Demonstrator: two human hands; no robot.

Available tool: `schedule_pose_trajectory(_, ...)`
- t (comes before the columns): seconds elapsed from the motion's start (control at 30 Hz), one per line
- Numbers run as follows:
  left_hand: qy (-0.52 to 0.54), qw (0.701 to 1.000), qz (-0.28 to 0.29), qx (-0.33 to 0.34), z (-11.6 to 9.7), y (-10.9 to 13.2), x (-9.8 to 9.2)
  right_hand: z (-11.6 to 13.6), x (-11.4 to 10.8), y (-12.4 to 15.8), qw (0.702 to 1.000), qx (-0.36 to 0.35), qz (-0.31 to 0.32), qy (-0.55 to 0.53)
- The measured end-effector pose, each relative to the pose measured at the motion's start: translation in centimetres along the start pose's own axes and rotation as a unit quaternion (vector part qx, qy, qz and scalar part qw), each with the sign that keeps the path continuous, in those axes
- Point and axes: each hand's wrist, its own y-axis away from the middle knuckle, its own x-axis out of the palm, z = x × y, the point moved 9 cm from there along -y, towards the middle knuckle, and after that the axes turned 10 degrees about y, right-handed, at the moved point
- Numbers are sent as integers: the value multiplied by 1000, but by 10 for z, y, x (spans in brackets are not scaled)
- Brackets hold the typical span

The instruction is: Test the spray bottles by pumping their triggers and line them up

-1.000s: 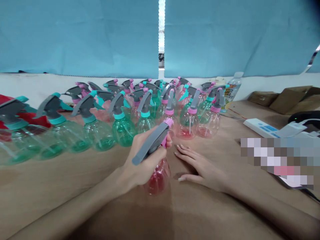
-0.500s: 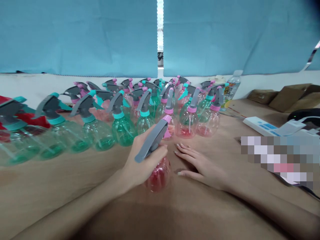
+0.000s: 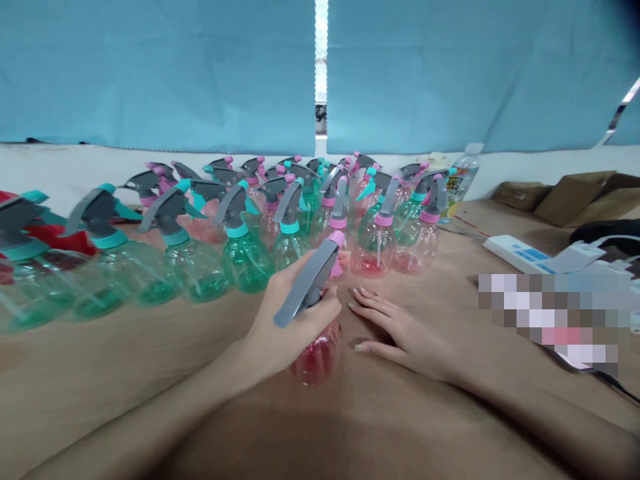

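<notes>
My left hand (image 3: 293, 310) is wrapped around the neck of a spray bottle (image 3: 319, 360), which has a clear pink body, a grey head and a pink nozzle and trigger. The bottle stands in front of me, tilted slightly, and my fingers hide its collar. My right hand (image 3: 393, 330) lies flat on the brown table (image 3: 425, 420), fingers spread and holding nothing, just right of the bottle. Behind both hands stand several more spray bottles, among them a green one (image 3: 247, 260) with a turquoise collar and a pink one (image 3: 373, 250).
Clear green bottles (image 3: 103, 283) run along the left, with red material (image 3: 63, 239) behind them. A labelled drink bottle (image 3: 463, 180) stands at the back right. Further right are brown cardboard pieces (image 3: 570, 197), a white power strip (image 3: 520, 253) with cables, and a blurred-out object (image 3: 550, 320).
My left hand and the head of the held bottle have shifted very slightly right. My right hand stays in place.
</notes>
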Motion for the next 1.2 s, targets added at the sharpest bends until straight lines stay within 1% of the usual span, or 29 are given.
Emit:
schedule_pose_trajectory(0.1, 18, 1000, 13, -18, 6, 1, 2, 0, 0, 0, 1000, 1, -1, 0)
schedule_pose_trajectory(0.2, 34, 999, 27, -29, 8, 1, 4, 0, -1, 0, 1000, 4, -2, -8)
schedule_pose_trajectory(0.33, 47, 998, 42, -8, 3, 0, 6, 0, -1, 0, 1000, 2, -6, -11)
schedule_pose_trajectory(0.43, 40, 999, 33, 7, 0, -1, 4, 0, -1, 0, 1000, 1, -9, -6)
schedule_pose_trajectory(0.53, 31, 999, 23, -1, 2, 0, 2, 0, -1, 0, 1000, 1, 0, 7)
schedule_pose_trajectory(0.63, 36, 999, 26, -4, 1, 0, 2, 1, 0, -1, 1000, 3, 12, 15)
schedule_pose_trajectory(0.77, 39, 999, 26, 3, -3, 1, 2, 1, -1, -1, 1000, 2, 8, 10)
schedule_pose_trajectory(0.9, 18, 999, 28, 11, -7, 0, 2, 1, -1, -1, 1000, 2, 10, 10)
schedule_pose_trajectory(1.07, -4, 999, 25, 38, -14, 0, -1, 3, -3, -2, 1000, 9, 12, 5)
schedule_pose_trajectory(1.2, -12, 999, 28, 41, -13, 0, -2, 3, -3, -2, 1000, 15, 25, 8)
